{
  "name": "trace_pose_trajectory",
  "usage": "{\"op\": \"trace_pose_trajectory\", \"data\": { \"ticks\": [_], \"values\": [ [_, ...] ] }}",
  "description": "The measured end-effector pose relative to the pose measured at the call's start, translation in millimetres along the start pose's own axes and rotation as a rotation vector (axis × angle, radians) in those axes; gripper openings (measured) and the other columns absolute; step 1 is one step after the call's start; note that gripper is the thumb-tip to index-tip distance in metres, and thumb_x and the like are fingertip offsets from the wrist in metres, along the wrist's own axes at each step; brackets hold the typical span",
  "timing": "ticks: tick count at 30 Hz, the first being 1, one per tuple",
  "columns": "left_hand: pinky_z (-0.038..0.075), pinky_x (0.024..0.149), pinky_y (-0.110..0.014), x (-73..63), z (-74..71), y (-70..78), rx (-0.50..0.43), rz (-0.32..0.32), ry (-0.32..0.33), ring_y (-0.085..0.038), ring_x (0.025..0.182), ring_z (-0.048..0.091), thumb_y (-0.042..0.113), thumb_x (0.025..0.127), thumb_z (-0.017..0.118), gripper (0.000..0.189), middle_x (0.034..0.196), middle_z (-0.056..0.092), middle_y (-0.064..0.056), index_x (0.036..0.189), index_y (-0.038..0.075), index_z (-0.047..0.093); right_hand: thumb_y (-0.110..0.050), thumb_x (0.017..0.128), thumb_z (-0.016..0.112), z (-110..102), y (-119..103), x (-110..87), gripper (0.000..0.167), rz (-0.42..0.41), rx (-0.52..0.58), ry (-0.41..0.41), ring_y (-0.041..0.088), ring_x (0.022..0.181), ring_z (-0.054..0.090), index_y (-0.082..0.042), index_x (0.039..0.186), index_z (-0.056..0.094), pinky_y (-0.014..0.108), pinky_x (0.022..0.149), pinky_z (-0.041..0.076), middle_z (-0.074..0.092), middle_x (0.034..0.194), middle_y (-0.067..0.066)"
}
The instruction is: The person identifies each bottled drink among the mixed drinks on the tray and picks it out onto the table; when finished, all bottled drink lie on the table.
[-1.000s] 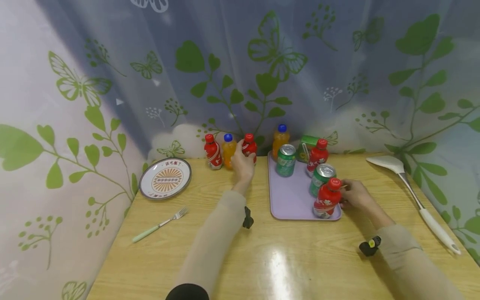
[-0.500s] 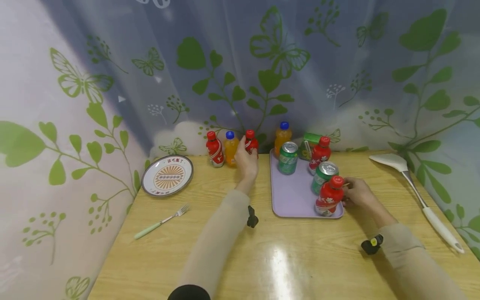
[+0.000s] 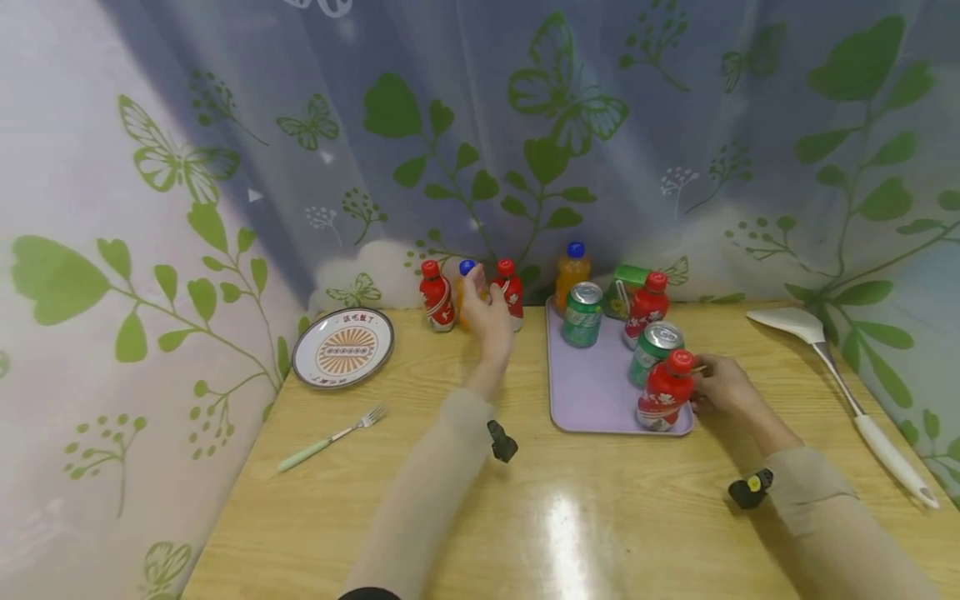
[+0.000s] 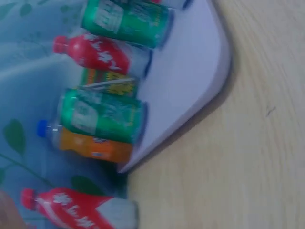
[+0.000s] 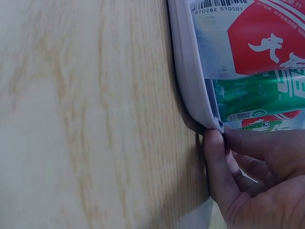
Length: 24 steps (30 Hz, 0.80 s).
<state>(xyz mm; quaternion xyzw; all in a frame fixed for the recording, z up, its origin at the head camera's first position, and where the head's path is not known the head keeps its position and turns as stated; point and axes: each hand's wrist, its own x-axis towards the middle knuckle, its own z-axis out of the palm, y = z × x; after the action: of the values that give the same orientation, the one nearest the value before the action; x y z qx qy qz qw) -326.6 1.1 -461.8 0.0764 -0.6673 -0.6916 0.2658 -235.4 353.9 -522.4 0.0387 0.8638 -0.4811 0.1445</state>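
Observation:
My left hand (image 3: 491,321) is at the back of the table, fingers extended and apart, between an orange drink bottle (image 3: 464,308) and a red bottle (image 3: 512,292). In the left wrist view that red bottle (image 4: 90,210) stands by itself, with a blurred bit of finger at the frame edge. My right hand (image 3: 723,385) pinches the rim of the lilac tray (image 3: 588,400) at its right side; the right wrist view shows thumb and finger on the tray edge (image 5: 195,90). On the tray stand red bottles (image 3: 666,392), green cans (image 3: 582,315), another orange bottle (image 3: 572,271) and a green carton (image 3: 624,287).
Left of my left hand stands another red bottle (image 3: 437,296). A round plate (image 3: 342,348) lies at the back left, with a green-handled fork (image 3: 330,439) in front. A white-handled spatula (image 3: 847,392) lies along the right side. A patterned curtain (image 3: 480,125) backs the table.
My left hand has let go of the red bottle and shifted slightly left of it, fingers spreading toward the orange bottle. The right hand stays at the tray's rim. The head view has shifted slightly.

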Motion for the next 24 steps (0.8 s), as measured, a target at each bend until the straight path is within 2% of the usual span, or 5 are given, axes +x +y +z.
{"op": "trace_pose_trajectory", "data": {
  "ticks": [5, 8, 12, 16, 24],
  "values": [
    [0.057, 0.109, -0.041, -2.1, -15.5, 21.0, -0.039, 0.049, -0.105, -0.034, 0.132, 0.062, -0.001, 0.101, 0.06, 0.042, 0.142, 0.065, -0.017, 0.142, 0.006, 0.061, -0.003, 0.107, 0.048, -2.5, -1.2, 1.2, 0.046, 0.002, -0.01, 0.002, 0.014, 0.076, 0.068, 0.02, 0.146, 0.038, 0.03, 0.068, 0.065, 0.067, 0.106, 0.025],
    [0.058, 0.107, -0.042, -9.6, -24.0, 31.4, 0.019, 0.137, -0.316, -0.033, 0.129, 0.063, 0.005, 0.102, 0.062, 0.044, 0.142, 0.065, -0.015, 0.146, 0.009, 0.058, -0.003, 0.107, 0.049, -3.2, -3.0, 1.3, 0.046, 0.002, -0.015, 0.004, 0.014, 0.077, 0.069, 0.02, 0.146, 0.038, 0.03, 0.068, 0.065, 0.067, 0.108, 0.027],
    [0.056, 0.11, -0.042, -26.0, -28.2, 42.7, 0.189, 0.348, -0.621, -0.03, 0.133, 0.061, 0.016, 0.104, 0.064, 0.051, 0.148, 0.061, -0.011, 0.153, 0.014, 0.052, -0.003, 0.106, 0.049, -3.3, -2.5, 2.1, 0.046, -0.005, -0.027, 0.008, 0.014, 0.078, 0.069, 0.02, 0.145, 0.039, 0.03, 0.069, 0.065, 0.067, 0.109, 0.028],
    [0.052, 0.115, -0.041, -48.0, -21.5, 52.3, 0.302, 0.489, -0.795, -0.025, 0.14, 0.056, 0.023, 0.103, 0.067, 0.061, 0.155, 0.054, -0.007, 0.16, 0.017, 0.044, -0.003, 0.106, 0.048, -2.9, -0.8, 1.7, 0.044, -0.012, -0.03, 0.009, 0.013, 0.079, 0.069, 0.02, 0.143, 0.04, 0.03, 0.069, 0.065, 0.069, 0.107, 0.027],
    [0.049, 0.116, -0.053, -94.2, -2.5, 51.7, 0.476, 0.486, -1.029, -0.02, 0.151, 0.047, 0.044, 0.103, 0.065, 0.074, 0.167, 0.041, 0.004, 0.167, 0.035, 0.028, -0.003, 0.106, 0.048, 0.0, 1.0, 0.6, 0.043, -0.017, -0.017, 0.003, 0.012, 0.077, 0.069, 0.021, 0.141, 0.041, 0.03, 0.068, 0.065, 0.069, 0.105, 0.026]
  ]
}}
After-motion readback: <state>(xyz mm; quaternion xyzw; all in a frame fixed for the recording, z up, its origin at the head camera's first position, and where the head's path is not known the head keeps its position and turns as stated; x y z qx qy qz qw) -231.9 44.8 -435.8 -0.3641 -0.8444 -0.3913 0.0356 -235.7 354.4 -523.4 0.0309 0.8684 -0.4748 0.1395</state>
